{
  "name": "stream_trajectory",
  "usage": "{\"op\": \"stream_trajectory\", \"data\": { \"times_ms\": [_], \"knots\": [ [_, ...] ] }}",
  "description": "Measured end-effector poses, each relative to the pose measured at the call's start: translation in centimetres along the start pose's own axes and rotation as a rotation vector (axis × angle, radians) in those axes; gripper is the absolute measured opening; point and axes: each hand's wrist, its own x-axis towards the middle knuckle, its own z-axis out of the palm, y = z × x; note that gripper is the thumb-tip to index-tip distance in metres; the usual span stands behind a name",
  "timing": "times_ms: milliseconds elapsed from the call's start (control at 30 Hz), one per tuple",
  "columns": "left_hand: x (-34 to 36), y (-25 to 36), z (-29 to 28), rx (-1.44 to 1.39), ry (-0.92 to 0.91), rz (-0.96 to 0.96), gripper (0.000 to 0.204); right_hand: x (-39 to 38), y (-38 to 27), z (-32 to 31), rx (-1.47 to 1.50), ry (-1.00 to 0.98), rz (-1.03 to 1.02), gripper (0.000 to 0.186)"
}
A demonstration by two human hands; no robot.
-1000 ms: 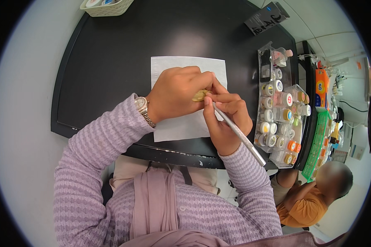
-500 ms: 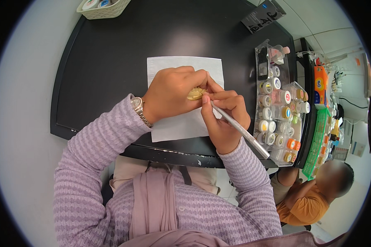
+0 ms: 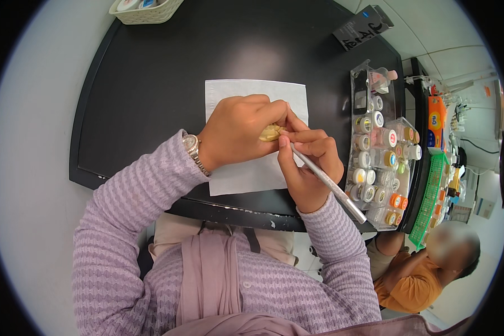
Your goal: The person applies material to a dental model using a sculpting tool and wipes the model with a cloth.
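A small yellow, bumpy piece that looks like a dental cast is gripped in my left hand, whose fingers curl round it and hide much of it. My right hand pinches a slim silver pen-shaped tool like a pencil. The tool's front end meets the cast's right side, but its tip is hidden by my fingers. Both hands are close together above a white paper sheet on the black table.
Clear plastic organisers filled with several small lidded jars stand at the table's right. Behind them are a grey box and a green basket. A cream basket sits far left. Someone in an orange shirt sits at right.
The whole view has shifted slightly. My hands keep the same grip on the cast and the tool, with the right fingers a little closer over the cast's edge.
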Motion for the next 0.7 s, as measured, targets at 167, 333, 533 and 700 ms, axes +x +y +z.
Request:
{"op": "stream_trajectory", "data": {
  "times_ms": [167,333,533,700],
  "knots": [
    [0.13,0.03,-0.09,-0.004,-0.011,0.001,0.025,0.35,-0.72,-0.02,-0.056,-0.019,0.01,0.022],
    [0.21,-0.09,0.0,-0.02,0.001,0.009,0.025,0.33,-0.25,-0.34,-0.034,-0.039,-0.003,0.023],
    [0.2,0.0,-0.11,-0.059,-0.016,-0.025,0.026,0.46,-0.28,-0.27,-0.052,-0.042,-0.042,0.023],
    [0.27,-0.09,-0.11,-0.093,-0.01,-0.018,0.025,0.31,-0.04,-0.21,-0.047,-0.043,-0.059,0.024]
  ]
}}
